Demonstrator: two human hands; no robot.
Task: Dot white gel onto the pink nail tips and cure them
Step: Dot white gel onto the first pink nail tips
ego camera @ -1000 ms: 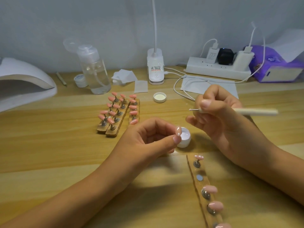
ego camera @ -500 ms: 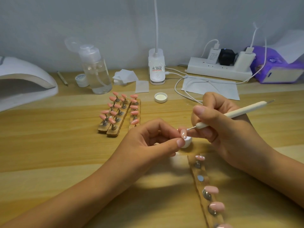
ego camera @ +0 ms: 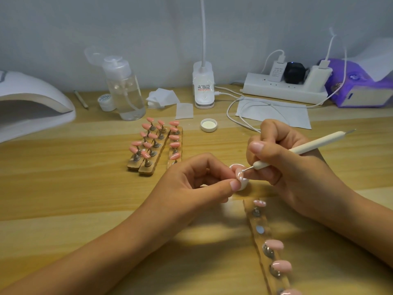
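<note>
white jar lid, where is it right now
Head view: the white jar lid lies on the table in front of the lamp base, right of the racks of pink tips.

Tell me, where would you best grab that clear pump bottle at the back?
Probably take the clear pump bottle by its straight round body, midway up, coming from the front: it stands upright, a small white jar crowds its left side, and the flipped-open cap on top looks flimsy.
</note>
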